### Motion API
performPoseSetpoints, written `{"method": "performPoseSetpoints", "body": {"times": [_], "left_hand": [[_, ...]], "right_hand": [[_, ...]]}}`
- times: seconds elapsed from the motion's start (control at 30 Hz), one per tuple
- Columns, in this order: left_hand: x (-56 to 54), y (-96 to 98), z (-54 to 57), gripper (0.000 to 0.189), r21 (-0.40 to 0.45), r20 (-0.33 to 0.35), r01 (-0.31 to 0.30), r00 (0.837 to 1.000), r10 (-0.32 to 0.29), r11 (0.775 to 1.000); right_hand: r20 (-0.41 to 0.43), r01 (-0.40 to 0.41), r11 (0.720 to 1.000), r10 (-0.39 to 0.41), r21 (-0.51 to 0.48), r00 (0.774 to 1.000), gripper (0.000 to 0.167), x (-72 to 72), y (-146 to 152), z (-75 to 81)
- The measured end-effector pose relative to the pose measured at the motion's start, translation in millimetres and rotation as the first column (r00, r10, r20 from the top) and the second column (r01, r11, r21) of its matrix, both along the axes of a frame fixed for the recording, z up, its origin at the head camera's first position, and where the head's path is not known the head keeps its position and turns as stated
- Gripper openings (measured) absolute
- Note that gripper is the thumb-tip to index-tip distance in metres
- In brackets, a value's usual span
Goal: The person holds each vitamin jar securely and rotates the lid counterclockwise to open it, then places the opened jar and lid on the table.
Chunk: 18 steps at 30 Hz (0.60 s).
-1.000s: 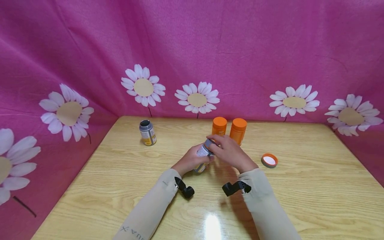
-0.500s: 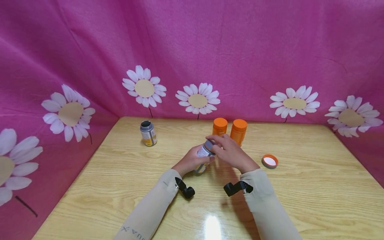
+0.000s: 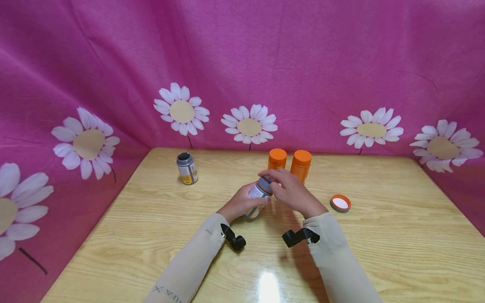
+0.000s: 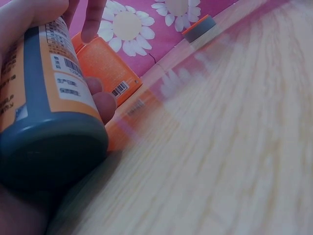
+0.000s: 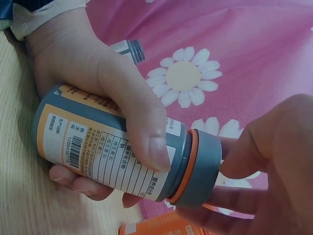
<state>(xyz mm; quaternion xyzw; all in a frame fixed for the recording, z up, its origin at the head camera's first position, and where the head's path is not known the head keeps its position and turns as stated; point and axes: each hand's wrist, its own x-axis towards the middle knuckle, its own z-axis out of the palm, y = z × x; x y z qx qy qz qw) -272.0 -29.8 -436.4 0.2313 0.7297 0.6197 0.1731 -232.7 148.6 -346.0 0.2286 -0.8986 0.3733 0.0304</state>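
My left hand (image 3: 242, 203) grips a grey supplement bottle (image 5: 105, 142) around its labelled body, the thumb lying along the label. The bottle leans to the right, and its dark base (image 4: 49, 147) shows in the left wrist view. On its mouth sits a grey cap (image 5: 203, 169) with an orange lower edge. With thumb and fingers, my right hand (image 3: 294, 192) pinches this cap; in the right wrist view the fingers pass behind and below it. Whether the cap is threaded on or loose, I cannot tell.
Two orange bottles with orange lids, one left (image 3: 277, 159) and one right (image 3: 301, 165), stand behind my hands. An uncapped grey bottle (image 3: 187, 168) stands at the back left. A loose cap (image 3: 340, 203) lies inside up on the wooden table (image 3: 398, 235). A pink flowered cloth (image 3: 303, 63) hangs behind.
My right fingers have shifted slightly on the cap, and more of its grey side shows now. The left hand and the bottle stay in nearly the same place.
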Motion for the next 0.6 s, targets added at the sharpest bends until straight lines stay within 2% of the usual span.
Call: {"method": "performPoseSetpoints", "body": {"times": [0.17, 0.6], "left_hand": [[0.1, -0.6, 0.4, 0.045, -0.002, -0.014, 0.007, 1.0, -0.007, 1.0], [-0.3, -1.1, -0.2, 0.043, 0.031, -0.017, 0.033, 0.999, -0.033, 0.999]], "right_hand": [[-0.02, -0.002, 1.0, 0.002, -0.008, 1.0, 0.039, -0.9, -0.5, -0.7], [-0.007, -0.009, 1.0, 0.008, -0.016, 1.0, 0.034, 1.2, -2.2, 1.6]]}}
